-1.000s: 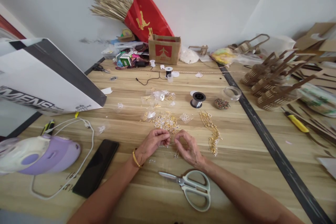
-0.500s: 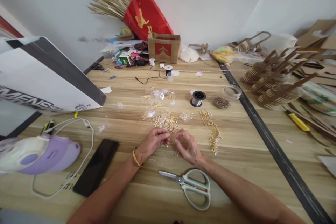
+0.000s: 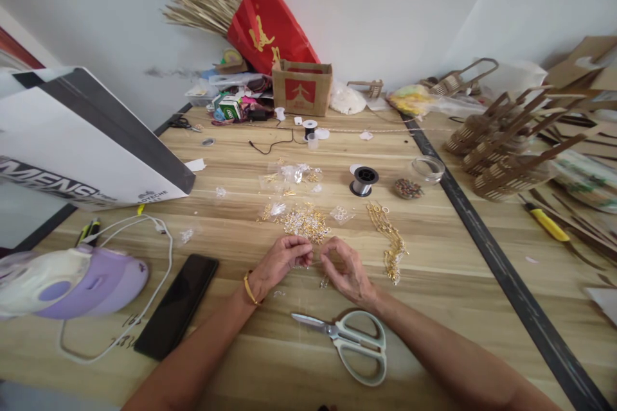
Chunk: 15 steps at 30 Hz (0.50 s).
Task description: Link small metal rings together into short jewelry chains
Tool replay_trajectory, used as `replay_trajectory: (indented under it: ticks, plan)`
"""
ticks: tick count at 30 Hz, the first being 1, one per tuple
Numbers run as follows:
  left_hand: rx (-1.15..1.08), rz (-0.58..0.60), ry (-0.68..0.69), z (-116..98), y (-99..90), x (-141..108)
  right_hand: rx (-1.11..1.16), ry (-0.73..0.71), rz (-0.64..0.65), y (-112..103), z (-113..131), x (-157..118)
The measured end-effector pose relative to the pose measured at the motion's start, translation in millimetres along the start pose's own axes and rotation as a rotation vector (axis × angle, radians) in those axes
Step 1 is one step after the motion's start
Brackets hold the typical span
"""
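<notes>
**Fine work, seemingly midway**

Scissors (image 3: 332, 331) lie nearest the person. Beyond them, the left hand (image 3: 284, 258) closes in a pinch, any contents too small to tell; the right hand (image 3: 348, 275) curls, its grip unclear. Just past both sits a pile of gold and silver pieces (image 3: 304, 221), apparently unused; the gold chains (image 3: 395, 243) at right look finished. Farther back stands a black spool (image 3: 364, 176).
</notes>
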<state>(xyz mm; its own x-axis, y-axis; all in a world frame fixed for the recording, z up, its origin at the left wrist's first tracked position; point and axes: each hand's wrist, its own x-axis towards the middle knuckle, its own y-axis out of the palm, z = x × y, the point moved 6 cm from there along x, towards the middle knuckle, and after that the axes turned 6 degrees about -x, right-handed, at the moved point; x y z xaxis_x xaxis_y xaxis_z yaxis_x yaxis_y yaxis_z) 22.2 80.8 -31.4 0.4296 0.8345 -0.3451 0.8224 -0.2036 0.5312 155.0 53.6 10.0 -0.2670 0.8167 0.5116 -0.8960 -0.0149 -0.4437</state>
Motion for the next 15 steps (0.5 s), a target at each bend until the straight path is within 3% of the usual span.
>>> replay_trajectory:
  ticks: [15]
  plan:
    - [-0.013, 0.003, 0.007, 1.8, -1.8, 1.1, -0.007, -0.005, -0.004, -0.4, 0.2, 0.3]
